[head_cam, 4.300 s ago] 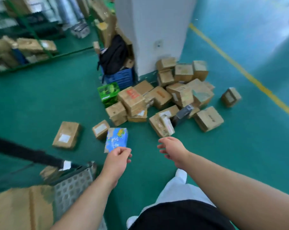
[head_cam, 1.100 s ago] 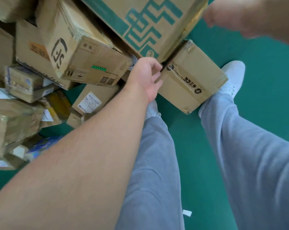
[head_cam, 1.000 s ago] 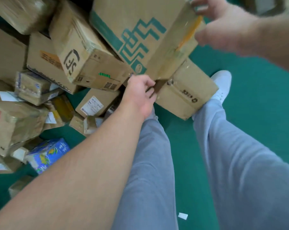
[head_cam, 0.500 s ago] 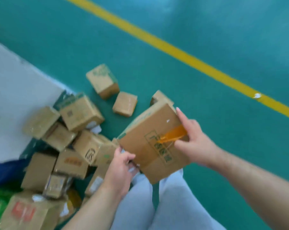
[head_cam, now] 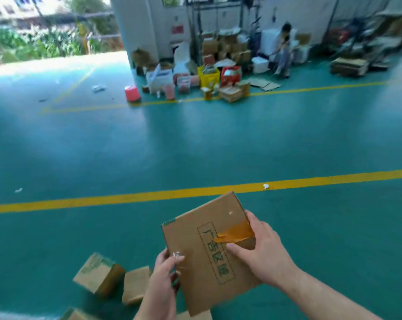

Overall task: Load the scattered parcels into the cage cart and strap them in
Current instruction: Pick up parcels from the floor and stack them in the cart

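Both hands hold one flat cardboard box [head_cam: 195, 245] up over the green floor [head_cam: 98, 229]: left hand [head_cam: 163, 280] grips its left edge, right hand [head_cam: 264, 257] its right edge by the orange tape [head_cam: 234, 234]. It looks stiff and light, so side edges seem best.

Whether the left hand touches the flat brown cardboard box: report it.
Touching. The head view shows the left hand gripping the flat brown cardboard box at its lower left edge, thumb on its face.
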`<action>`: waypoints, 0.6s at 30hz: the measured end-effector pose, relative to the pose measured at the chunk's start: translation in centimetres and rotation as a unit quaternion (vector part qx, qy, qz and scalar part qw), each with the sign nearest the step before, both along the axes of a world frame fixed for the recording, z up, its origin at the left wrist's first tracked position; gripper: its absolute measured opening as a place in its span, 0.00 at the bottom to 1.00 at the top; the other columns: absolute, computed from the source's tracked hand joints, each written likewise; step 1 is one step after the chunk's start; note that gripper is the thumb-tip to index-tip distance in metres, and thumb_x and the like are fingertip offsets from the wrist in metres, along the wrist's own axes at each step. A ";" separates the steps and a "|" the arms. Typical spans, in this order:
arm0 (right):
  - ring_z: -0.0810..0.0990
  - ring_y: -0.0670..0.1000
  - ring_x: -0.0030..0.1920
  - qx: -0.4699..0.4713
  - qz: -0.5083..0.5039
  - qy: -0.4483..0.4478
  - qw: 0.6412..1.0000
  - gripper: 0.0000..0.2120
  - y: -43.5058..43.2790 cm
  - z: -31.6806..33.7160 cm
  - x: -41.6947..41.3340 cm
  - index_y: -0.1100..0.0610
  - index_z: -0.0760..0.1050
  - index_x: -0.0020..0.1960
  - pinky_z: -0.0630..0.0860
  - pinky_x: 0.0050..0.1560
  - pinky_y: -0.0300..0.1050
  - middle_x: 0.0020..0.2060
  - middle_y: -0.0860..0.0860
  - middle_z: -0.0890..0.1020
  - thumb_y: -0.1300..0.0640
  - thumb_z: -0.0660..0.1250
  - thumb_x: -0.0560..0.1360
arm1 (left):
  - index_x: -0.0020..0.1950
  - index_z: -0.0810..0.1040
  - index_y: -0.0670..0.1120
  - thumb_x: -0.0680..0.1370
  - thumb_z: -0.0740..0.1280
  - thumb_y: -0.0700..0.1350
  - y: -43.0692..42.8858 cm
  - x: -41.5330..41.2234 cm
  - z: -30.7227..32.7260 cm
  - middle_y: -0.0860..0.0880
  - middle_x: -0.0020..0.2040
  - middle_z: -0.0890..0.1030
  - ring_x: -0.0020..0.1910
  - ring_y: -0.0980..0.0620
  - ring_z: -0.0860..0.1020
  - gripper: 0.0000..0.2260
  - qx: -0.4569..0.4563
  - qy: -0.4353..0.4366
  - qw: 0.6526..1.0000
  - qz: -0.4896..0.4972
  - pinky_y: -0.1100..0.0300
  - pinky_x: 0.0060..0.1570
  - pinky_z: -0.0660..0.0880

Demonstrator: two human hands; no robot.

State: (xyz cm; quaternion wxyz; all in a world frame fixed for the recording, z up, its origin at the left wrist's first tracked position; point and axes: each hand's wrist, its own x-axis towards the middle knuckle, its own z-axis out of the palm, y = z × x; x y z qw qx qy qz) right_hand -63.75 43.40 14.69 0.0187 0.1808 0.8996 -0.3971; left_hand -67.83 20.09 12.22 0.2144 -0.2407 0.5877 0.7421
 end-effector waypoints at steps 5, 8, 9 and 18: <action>0.66 0.47 0.63 -0.013 -0.060 0.031 0.998 0.46 8.6 0.8 6.0 0.40 0.49 0.82 0.67 0.70 0.49 0.61 0.44 0.71 0.34 0.70 0.73 | 0.65 0.74 0.45 0.78 0.64 0.31 9.5 2.0 -0.1 0.40 0.49 0.80 0.40 0.45 0.74 0.18 -0.048 0.017 0.998 -0.029 0.55 0.38 0.66; 0.66 0.47 0.63 -0.004 -0.081 0.040 0.996 0.46 13.2 1.6 9.0 0.40 0.49 0.82 0.67 0.69 0.48 0.60 0.42 0.70 0.33 0.70 0.73 | 0.69 0.72 0.44 0.78 0.64 0.30 14.5 3.9 0.4 0.39 0.53 0.79 0.38 0.44 0.72 0.21 -0.040 0.010 0.998 -0.049 0.56 0.36 0.66; 0.66 0.47 0.62 -0.001 -0.093 0.037 0.995 0.46 14.7 1.8 10.2 0.40 0.48 0.82 0.68 0.69 0.47 0.60 0.42 0.69 0.32 0.69 0.73 | 0.67 0.73 0.45 0.77 0.65 0.31 16.3 4.7 0.7 0.39 0.53 0.79 0.40 0.44 0.73 0.20 -0.040 0.009 0.997 -0.057 0.56 0.37 0.66; 0.64 0.44 0.64 0.030 -0.228 0.007 0.973 0.48 21.2 3.3 22.5 0.38 0.44 0.81 0.67 0.71 0.47 0.63 0.40 0.67 0.28 0.66 0.72 | 0.53 0.75 0.44 0.78 0.64 0.30 26.1 11.1 2.3 0.40 0.45 0.81 0.43 0.43 0.76 0.10 -0.028 0.038 0.964 -0.261 0.53 0.42 0.70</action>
